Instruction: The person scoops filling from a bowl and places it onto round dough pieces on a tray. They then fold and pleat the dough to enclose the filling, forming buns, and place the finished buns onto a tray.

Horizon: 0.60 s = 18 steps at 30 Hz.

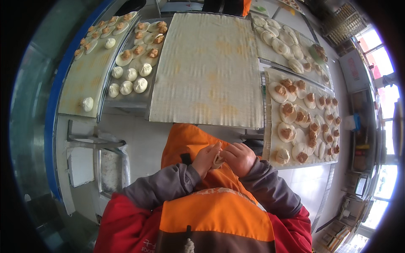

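Observation:
Between my two hands, in front of the orange apron, is a small dough wrapper gathered partly around itself. My left hand cups it from the left, thumb on top. With bent fingers, my right hand grips its right edge. How much filling sits inside is hidden by the fingers. Right of my hands, a cloth-lined tray bears flat dough rounds topped with lumps of brown filling. One pleated bun lies at that tray's near left corner.
A large cloth-covered tray lies straight ahead. To its left, one tray holds pleated buns and filled rounds; another stands farther left. Flat dough rounds overlap at the back right. Someone in dark clothing stands beyond.

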Motion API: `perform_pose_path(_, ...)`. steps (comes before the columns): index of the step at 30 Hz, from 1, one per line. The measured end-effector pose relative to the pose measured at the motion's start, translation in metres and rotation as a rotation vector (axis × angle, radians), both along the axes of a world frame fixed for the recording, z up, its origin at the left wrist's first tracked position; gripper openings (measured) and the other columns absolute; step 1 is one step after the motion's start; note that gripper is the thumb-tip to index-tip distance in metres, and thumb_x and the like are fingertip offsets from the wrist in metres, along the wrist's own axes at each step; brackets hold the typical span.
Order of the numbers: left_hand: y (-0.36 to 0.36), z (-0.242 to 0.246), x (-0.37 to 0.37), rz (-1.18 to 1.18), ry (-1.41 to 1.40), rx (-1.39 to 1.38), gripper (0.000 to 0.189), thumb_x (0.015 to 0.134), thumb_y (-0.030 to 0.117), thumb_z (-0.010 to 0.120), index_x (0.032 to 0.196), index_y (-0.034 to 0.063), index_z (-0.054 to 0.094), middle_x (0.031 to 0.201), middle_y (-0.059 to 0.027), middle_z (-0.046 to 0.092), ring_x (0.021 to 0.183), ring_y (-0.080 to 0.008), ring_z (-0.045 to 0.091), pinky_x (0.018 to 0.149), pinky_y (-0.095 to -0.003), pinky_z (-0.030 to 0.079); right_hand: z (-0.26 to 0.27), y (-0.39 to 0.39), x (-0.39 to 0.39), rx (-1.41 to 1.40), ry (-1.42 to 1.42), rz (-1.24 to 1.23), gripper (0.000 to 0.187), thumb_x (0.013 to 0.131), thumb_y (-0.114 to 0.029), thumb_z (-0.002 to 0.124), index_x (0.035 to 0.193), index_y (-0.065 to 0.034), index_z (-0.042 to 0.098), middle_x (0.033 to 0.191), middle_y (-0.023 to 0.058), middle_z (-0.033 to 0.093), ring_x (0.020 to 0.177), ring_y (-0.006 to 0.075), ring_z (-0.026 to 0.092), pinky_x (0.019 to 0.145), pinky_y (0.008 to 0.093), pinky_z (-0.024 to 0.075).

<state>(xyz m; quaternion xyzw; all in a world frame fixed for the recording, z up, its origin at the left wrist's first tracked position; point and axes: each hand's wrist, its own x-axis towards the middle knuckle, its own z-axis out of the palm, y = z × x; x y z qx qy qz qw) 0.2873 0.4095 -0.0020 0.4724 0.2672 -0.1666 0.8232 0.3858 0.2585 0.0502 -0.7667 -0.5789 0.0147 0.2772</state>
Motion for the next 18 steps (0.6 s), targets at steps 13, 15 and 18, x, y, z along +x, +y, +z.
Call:
perform_pose_path(13,0.019,0.032,-0.005,-0.111,-0.183,-0.071,0.054,0.105,0.056,0.035,0.116,0.0066,0.053,0.077,-0.0032,0.058,0.056,-0.0069,0.052,0.048,-0.0208,0.041,0.009,0.004,0.004,0.136,0.076,0.001,0.023,0.069,-0.004,0.073,0.089,-0.0065,0.063,0.083,0.0067,0.065,0.071,0.0256,0.065,0.063,0.0350,0.0524)
perform_pose_path(15,0.020,0.035,-0.004,-0.144,-0.165,-0.065,0.056,0.104,0.058,0.034,0.115,0.0071,0.053,0.078,-0.0034,0.059,0.056,-0.0073,0.053,0.048,-0.0208,0.041,0.011,0.004,0.005,0.138,0.043,0.003,0.024,0.068,-0.003,0.073,0.089,-0.0067,0.063,0.083,0.0065,0.066,0.070,0.0248,0.064,0.062,0.0344,0.0521)
perform_pose_path(18,0.022,0.038,-0.004,-0.133,-0.329,0.213,0.057,0.102,0.061,0.036,0.114,0.0074,0.054,0.083,-0.0031,0.059,0.059,-0.0072,0.053,0.050,-0.0206,0.041,0.013,0.003,0.006,0.142,0.027,0.054,0.023,0.068,-0.002,0.074,0.089,-0.0059,0.063,0.081,0.0076,0.065,0.070,0.0252,0.064,0.061,0.0345,0.0519)
